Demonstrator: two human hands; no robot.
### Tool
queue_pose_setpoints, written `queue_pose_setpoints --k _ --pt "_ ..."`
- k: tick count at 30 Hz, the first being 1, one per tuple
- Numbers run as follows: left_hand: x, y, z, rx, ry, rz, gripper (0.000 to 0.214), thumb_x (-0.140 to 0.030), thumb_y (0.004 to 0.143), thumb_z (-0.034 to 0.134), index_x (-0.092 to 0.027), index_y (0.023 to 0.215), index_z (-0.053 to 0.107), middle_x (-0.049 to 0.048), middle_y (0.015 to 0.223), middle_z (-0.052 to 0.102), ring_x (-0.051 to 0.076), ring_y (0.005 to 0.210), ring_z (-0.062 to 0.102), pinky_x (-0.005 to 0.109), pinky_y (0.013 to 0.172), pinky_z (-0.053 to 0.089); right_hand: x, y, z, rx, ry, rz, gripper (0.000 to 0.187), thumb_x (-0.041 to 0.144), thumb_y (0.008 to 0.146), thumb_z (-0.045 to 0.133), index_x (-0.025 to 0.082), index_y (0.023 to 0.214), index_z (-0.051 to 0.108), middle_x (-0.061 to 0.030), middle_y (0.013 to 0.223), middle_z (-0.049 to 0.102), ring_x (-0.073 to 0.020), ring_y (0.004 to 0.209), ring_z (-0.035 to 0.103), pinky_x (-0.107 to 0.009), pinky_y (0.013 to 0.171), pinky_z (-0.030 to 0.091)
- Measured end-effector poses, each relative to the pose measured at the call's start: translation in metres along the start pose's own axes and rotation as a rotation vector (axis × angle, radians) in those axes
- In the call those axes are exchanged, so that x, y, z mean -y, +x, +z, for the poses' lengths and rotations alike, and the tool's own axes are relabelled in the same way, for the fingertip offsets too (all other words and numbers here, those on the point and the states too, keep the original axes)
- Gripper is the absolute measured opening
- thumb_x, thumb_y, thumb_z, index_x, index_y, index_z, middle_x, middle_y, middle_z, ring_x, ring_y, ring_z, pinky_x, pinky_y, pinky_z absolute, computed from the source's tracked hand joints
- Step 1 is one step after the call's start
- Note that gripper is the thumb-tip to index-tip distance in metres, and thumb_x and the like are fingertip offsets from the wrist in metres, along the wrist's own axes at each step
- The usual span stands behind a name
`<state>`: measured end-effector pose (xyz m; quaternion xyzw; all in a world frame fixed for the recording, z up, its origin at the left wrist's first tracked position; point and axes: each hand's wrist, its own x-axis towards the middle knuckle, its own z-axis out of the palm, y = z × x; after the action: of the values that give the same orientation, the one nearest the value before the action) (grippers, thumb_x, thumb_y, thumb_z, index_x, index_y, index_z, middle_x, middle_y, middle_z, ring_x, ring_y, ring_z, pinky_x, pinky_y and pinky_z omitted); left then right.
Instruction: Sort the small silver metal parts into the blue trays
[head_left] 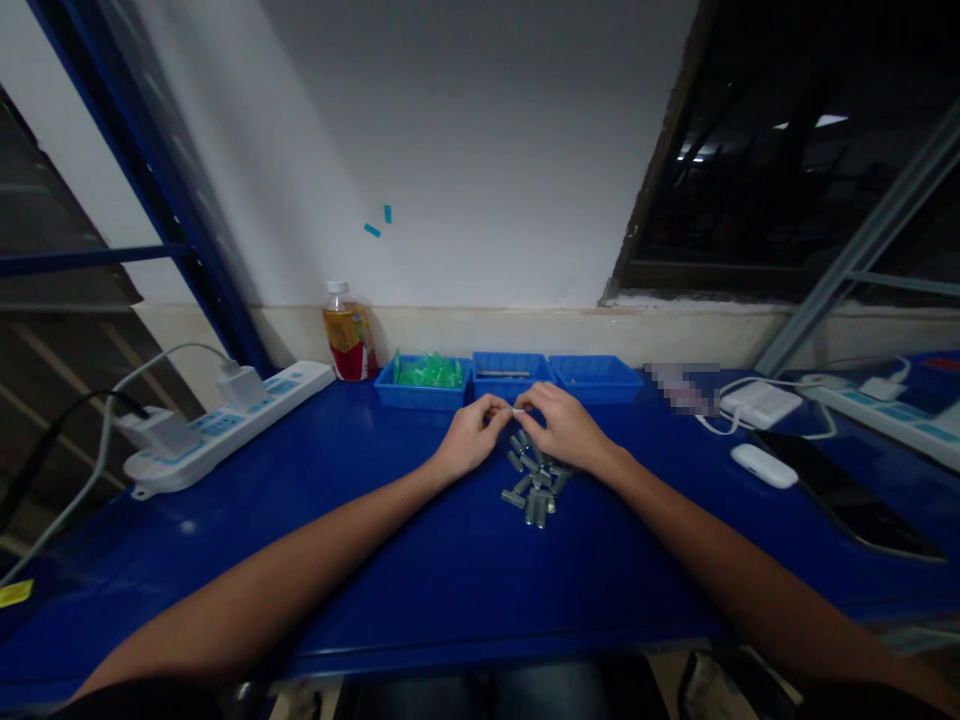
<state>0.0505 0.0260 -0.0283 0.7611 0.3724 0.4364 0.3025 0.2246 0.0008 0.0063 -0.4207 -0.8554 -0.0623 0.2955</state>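
Note:
My left hand and my right hand meet fingertip to fingertip over the blue table. Both are closed in a pinch around a small pale piece, too small and too covered by the fingers to name. Just below them lies a loose pile of short, shiny metal cylinders, several of them on their sides, some partly under my right hand. Behind the hands stands a blue tray with a thin, light-coloured rod-like item in it.
Left of that tray, another blue tray holds green plastic pieces; to its right is a third tray. A bottle and power strip stand left. Right lie a white case, charger and phone.

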Motion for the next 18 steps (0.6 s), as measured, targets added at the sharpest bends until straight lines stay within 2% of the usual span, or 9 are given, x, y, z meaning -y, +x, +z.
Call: queue_pose_setpoints --k 4,7,9,13,18 --pt "-0.001 0.000 0.000 0.054 0.054 -0.027 0.021 -0.025 0.087 0.050 -0.015 0.101 0.062 0.0050 0.086 0.065 0.017 0.078 0.059 0.027 0.071 0.045 -0.020 0.019 -0.009 -0.004 -0.046 0.033 0.012 0.024 0.088 0.050 0.017 0.087 0.060 -0.0078 0.089 0.060 -0.0209 0.088 0.054 -0.032 0.080 0.041" --pt "-0.005 0.000 -0.002 0.186 0.168 0.089 0.027 -0.014 0.082 0.053 -0.018 0.106 0.063 0.0064 0.100 0.066 0.020 0.094 0.058 0.032 0.086 0.043 -0.048 0.048 -0.012 0.012 -0.024 0.131 0.011 0.022 0.084 0.054 0.016 0.085 0.063 -0.0073 0.086 0.061 -0.0184 0.082 0.056 -0.029 0.076 0.042" --pt "-0.009 -0.001 -0.004 0.279 0.211 0.154 0.027 -0.010 0.081 0.052 -0.021 0.102 0.065 0.0052 0.105 0.066 0.020 0.101 0.056 0.035 0.092 0.040 -0.066 0.069 -0.010 0.087 -0.008 0.209 0.008 0.019 0.081 0.057 0.015 0.082 0.065 -0.0058 0.080 0.062 -0.0162 0.074 0.057 -0.026 0.070 0.042" --pt "-0.013 -0.001 -0.007 0.350 0.221 0.138 0.024 -0.012 0.082 0.053 -0.022 0.099 0.066 0.0049 0.102 0.067 0.020 0.097 0.057 0.034 0.090 0.040 -0.085 0.102 0.007 0.281 -0.003 0.252 0.007 0.018 0.078 0.060 0.016 0.079 0.066 -0.0035 0.073 0.066 -0.0140 0.066 0.058 -0.022 0.061 0.040" --pt "-0.013 0.002 -0.008 0.356 0.228 0.088 0.014 -0.018 0.084 0.057 -0.021 0.092 0.068 0.0050 0.097 0.065 0.019 0.094 0.056 0.032 0.088 0.040 -0.078 0.130 0.037 0.466 -0.096 0.130 0.010 0.024 0.079 0.061 0.018 0.082 0.067 -0.0046 0.081 0.070 -0.0153 0.072 0.063 -0.022 0.062 0.039"
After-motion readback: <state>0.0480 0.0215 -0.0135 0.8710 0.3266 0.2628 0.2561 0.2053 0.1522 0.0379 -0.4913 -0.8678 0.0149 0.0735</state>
